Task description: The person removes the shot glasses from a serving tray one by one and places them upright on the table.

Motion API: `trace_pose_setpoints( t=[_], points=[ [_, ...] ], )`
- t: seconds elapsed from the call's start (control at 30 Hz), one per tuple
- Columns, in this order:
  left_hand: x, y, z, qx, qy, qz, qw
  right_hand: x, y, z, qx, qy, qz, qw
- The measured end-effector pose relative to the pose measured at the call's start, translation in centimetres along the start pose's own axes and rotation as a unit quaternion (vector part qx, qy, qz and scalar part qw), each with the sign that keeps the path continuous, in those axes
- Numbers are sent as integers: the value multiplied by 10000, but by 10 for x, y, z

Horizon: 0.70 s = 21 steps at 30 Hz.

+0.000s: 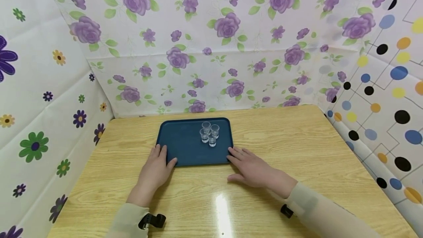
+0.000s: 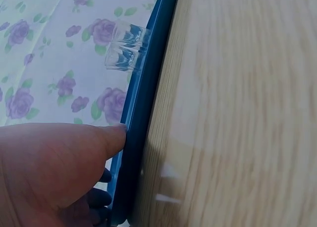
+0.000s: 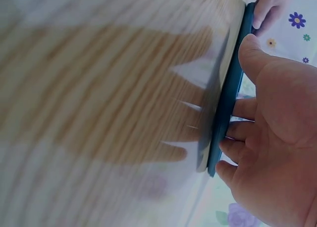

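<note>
A dark blue rectangular tray (image 1: 185, 150) lies on the wooden table, and several small clear shot glasses (image 1: 212, 141) stand grouped on its right half. My left hand (image 1: 156, 170) is at the tray's front left corner, its fingers along the left edge and the thumb (image 2: 111, 140) against the front rim. At the front right corner is my right hand (image 1: 252, 168), fingers extended with their tips at the rim. Its thumb stands apart from the other fingers, over the table side. In the left wrist view two of the glasses (image 2: 124, 57) show above the rim.
The wooden table (image 1: 281, 131) extends on both sides of the tray and in front of it. Behind it hangs a cloth (image 1: 211, 65) with purple roses. Patterned cloths also line the left and right sides. Dark wrist straps (image 1: 152, 220) sit over the sleeves.
</note>
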<state>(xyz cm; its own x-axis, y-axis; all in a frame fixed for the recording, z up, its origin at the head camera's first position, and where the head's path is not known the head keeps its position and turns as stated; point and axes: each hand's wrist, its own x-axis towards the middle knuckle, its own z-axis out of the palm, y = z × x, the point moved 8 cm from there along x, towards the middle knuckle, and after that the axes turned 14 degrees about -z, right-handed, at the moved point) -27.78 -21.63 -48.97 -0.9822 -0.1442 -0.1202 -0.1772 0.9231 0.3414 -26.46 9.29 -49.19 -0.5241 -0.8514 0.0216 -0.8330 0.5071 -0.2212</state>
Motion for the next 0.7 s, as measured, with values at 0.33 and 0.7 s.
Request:
trace_pose_setpoints(
  t=[0.33,0.7],
  points=[
    [-4,11,5,-1,88,74,9999,-12,5,-1,21,6,65,10000],
    [-7,22,9,-25,128,206,9997,-24,11,0,65,129,123,9998]
  ],
)
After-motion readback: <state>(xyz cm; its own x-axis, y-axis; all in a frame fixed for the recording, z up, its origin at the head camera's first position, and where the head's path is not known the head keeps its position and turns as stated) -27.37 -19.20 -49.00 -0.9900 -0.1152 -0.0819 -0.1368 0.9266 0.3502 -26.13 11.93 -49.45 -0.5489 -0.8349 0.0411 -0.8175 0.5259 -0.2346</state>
